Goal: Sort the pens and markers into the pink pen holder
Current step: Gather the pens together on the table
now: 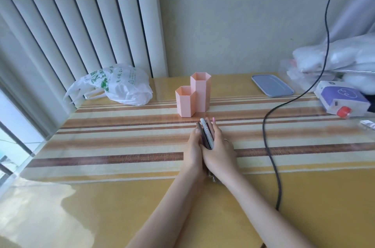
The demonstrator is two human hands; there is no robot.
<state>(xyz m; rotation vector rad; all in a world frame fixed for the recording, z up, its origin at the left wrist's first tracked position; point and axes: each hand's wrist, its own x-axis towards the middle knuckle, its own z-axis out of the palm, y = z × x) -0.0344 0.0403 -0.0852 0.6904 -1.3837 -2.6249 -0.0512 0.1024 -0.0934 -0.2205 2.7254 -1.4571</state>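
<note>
Pens and markers (206, 135), a tight bundle of them, sit pressed between both palms near the middle of the striped table (121, 146), tips pointing to twelve o'clock and their tail ends poking out below the wrists at six. The left hand (195, 146) is cupped along the bundle's nine o'clock side, thumb laid against a dark barrel; the right hand (220, 148) wraps the three o'clock side, fingers stretched forward past a silvery patterned barrel, a ring showing on one finger. So both hands are clasped on the bundle together. Just beyond the fingertips, at twelve o'clock, stands the pink pen holder (192, 95), two hexagonal tubes joined, the shorter one in front and to the left, both upright, nothing seen inside. Out at ten o'clock, a white plastic bag (121, 85) with green print slumps by the blinds. At two o'clock lies a grey-blue lid (272, 86), flat; farther right, a purple-and-white pack (341, 99). A black cable (269, 146) loops down across the table at three o'clock.
</note>
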